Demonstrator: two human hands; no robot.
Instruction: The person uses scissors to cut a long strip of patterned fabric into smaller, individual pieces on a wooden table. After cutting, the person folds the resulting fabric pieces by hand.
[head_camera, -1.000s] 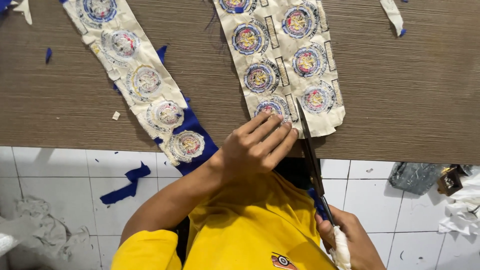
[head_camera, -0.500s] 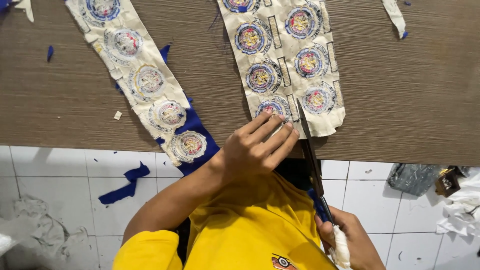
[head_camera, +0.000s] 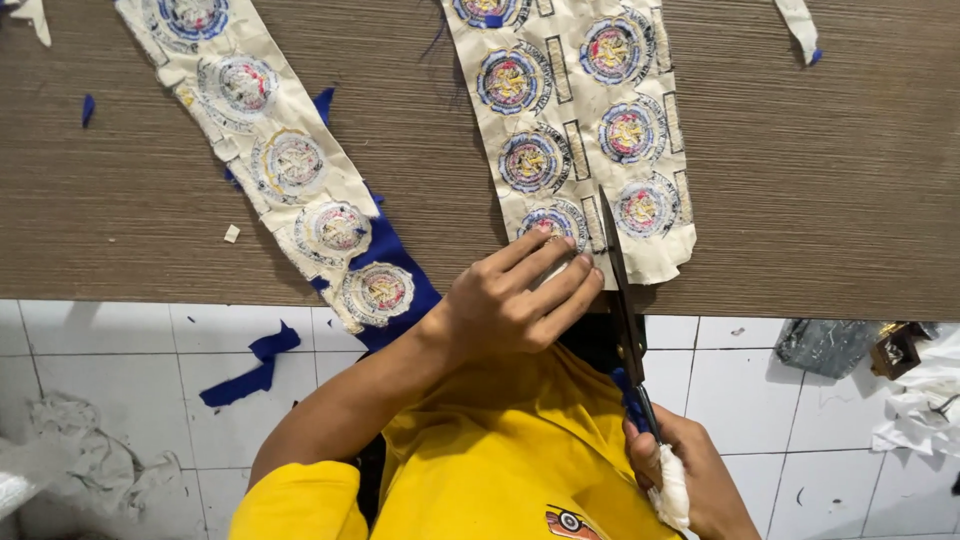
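Cream embroidered fabric strip (head_camera: 585, 130) lies under flat left hand (head_camera: 515, 295); right hand (head_camera: 680, 465) grips steel scissors (head_camera: 622, 300).

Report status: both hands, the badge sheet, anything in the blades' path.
Left hand flat on embroidered badge sheet, pinning its near edge. Right hand grips scissors, blades cutting between two badge columns. Nothing in their path.

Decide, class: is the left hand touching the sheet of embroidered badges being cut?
Touching. The head view shows the left hand lying with its fingers flat on the badge sheet's lower edge, beside the scissors.
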